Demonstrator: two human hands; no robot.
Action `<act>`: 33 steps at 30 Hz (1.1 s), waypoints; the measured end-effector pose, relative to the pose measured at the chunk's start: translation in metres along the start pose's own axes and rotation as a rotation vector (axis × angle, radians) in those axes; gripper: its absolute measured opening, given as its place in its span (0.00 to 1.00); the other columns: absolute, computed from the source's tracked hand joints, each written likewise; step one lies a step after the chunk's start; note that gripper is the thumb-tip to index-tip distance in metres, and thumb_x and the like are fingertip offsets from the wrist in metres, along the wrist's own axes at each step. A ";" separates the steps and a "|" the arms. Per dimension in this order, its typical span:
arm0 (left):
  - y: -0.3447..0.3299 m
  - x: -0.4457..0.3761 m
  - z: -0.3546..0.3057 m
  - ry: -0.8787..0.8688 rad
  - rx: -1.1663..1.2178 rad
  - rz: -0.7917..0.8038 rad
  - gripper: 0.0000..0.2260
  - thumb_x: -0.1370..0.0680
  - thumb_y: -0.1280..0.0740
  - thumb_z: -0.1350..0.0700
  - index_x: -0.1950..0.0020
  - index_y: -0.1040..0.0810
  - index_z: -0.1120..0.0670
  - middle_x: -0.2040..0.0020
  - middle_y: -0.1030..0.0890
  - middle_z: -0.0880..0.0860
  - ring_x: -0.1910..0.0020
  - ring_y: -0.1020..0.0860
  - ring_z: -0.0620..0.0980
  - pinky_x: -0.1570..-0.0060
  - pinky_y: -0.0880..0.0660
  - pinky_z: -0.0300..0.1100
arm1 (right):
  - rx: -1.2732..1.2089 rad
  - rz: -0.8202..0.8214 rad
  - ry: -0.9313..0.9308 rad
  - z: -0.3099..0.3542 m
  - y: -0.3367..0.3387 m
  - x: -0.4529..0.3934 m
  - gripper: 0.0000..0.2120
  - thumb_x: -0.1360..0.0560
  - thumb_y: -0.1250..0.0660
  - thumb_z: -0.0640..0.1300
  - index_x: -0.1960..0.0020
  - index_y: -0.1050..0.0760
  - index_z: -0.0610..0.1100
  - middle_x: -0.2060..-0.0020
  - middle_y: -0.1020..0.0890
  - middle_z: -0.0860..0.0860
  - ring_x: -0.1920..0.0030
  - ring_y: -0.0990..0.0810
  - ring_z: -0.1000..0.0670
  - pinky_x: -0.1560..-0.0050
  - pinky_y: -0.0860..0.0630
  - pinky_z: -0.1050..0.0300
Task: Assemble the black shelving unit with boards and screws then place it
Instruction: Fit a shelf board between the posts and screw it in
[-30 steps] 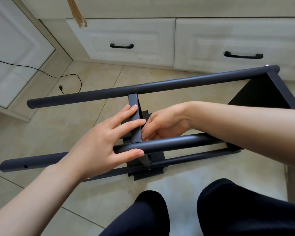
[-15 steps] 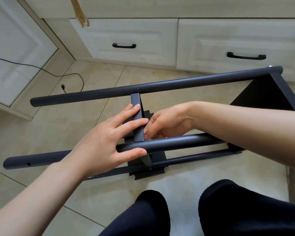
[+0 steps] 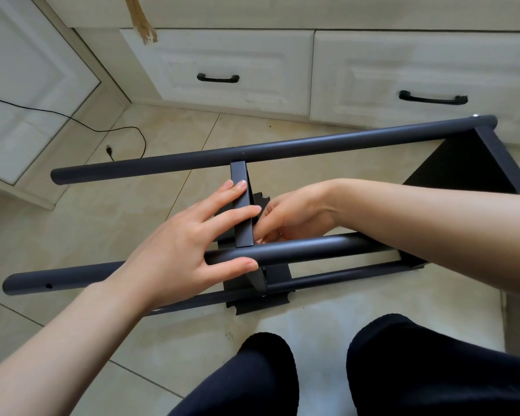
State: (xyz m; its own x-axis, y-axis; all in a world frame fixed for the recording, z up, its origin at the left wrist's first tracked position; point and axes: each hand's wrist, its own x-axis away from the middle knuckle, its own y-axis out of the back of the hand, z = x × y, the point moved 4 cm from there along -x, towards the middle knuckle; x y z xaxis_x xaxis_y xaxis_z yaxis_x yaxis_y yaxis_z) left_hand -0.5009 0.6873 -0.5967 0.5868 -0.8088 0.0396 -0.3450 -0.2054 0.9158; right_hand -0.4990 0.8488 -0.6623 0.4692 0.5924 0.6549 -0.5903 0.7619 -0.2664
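Shelving unit (image 3: 282, 253), half built, lies on its side on the floor (image 3: 72, 229), just short of the cabinet drawers (image 3: 222, 70). One board (image 3: 469, 166) sits fixed at the right end; a middle board (image 3: 242, 205) stands on edge between the far tube (image 3: 192, 159) and the near tube (image 3: 312, 247).

The left hand (image 3: 177, 244) steadies the joint: straight fingers lie flat across the middle board's edge, thumb under the near tube. The right hand (image 3: 288, 217) reaches in behind that board, fingers curled at its corner; whether its grip holds a screw is hidden.

Risks, as I judge them: the middle board looks held mostly by the left hand, so easing off could let it tip or slip out of line with the tube hole. A small screw dropped here could roll under the frame. The tubes' left ends are free and could spread.

Room is open to the left across the floor; a cable (image 3: 102, 130) lies there. The knees (image 3: 373, 370) crowd the near side.
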 end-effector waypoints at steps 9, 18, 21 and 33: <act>0.000 0.000 0.001 -0.001 0.008 0.000 0.32 0.26 0.38 0.31 0.25 0.32 0.41 0.20 0.44 0.37 0.21 0.49 0.35 0.28 0.41 0.41 | -0.010 0.006 0.024 0.000 0.000 0.000 0.11 0.20 0.39 0.36 0.58 0.21 0.39 0.63 0.17 0.47 0.63 0.19 0.53 0.54 0.23 0.60; 0.000 0.000 0.001 0.000 0.013 -0.004 0.32 0.26 0.38 0.31 0.25 0.31 0.41 0.20 0.44 0.37 0.21 0.49 0.35 0.28 0.41 0.40 | -0.033 0.005 0.030 0.000 0.003 0.003 0.12 0.19 0.38 0.37 0.58 0.19 0.40 0.63 0.16 0.48 0.62 0.18 0.53 0.56 0.22 0.61; 0.000 0.000 0.001 0.000 0.013 -0.006 0.32 0.26 0.38 0.31 0.25 0.31 0.41 0.20 0.44 0.37 0.21 0.49 0.35 0.28 0.42 0.41 | -0.022 -0.013 0.029 0.000 0.002 0.000 0.10 0.20 0.38 0.37 0.55 0.20 0.39 0.62 0.16 0.47 0.62 0.18 0.53 0.53 0.22 0.60; 0.000 0.000 0.001 0.005 0.019 -0.011 0.32 0.27 0.38 0.31 0.25 0.31 0.42 0.20 0.44 0.37 0.22 0.49 0.35 0.28 0.40 0.41 | 0.024 -0.048 0.043 0.000 0.002 0.000 0.11 0.21 0.36 0.37 0.61 0.19 0.41 0.67 0.17 0.49 0.68 0.18 0.54 0.63 0.22 0.63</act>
State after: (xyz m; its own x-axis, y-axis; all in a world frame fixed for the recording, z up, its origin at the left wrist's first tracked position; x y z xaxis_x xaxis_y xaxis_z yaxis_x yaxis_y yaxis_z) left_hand -0.5016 0.6866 -0.5970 0.5943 -0.8036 0.0317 -0.3523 -0.2247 0.9085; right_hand -0.5005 0.8502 -0.6632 0.5250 0.5666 0.6351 -0.5816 0.7836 -0.2183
